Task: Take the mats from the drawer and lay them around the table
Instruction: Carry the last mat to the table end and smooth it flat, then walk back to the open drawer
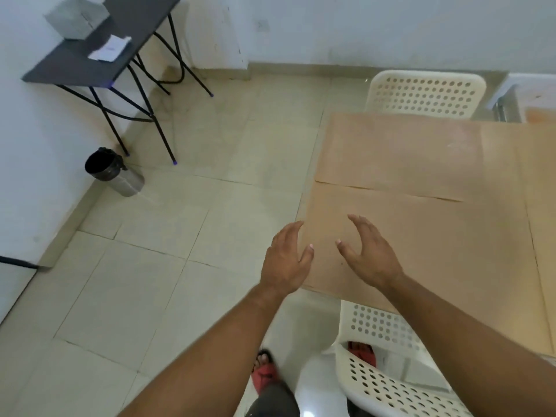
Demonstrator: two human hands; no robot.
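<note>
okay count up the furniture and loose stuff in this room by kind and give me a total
White perforated chairs: 2
Tables: 2, the tan one and the dark folding one
Bins: 1
Grey boxes: 1
White papers: 1
Total: 7

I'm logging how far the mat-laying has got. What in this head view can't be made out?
- Drawer: none in the frame.
- Table: right side cut off by the frame edge.
- Paper on the black side table: print too blurred to read.
- Near chair: seat partly behind the right forearm.
</note>
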